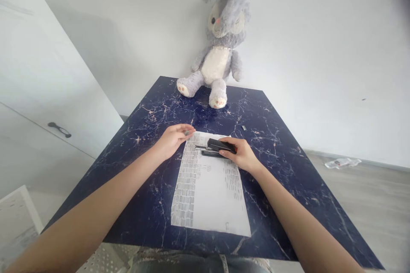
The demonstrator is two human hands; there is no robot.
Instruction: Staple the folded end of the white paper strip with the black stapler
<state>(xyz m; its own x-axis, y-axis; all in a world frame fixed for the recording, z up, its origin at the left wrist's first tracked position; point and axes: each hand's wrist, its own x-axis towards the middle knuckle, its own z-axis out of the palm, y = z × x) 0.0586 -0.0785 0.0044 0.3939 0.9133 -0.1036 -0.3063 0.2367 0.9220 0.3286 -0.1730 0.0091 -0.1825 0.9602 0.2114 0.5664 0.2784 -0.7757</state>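
A black stapler (215, 145) is in my right hand (241, 153), its fingers wrapped round the back end. The stapler's top is raised off its base, and a thin metal rail sticks out to the left. Below it lies a sheet of paper (213, 198) with printed or written marks down both sides. Near the paper's top left corner, my left hand (174, 140) pinches a small grey metallic piece that looks like a strip of staples (187, 132). A second small metallic strip (244, 128) rests on the table, beyond my right hand.
The dark blue marble-patterned table (141, 204) has a grey plush rabbit (216, 62) sitting at its far edge against the wall. To the left stands a white cabinet with a dark handle (59, 129). Clear plastic packaging (342, 163) lies on the floor at right.
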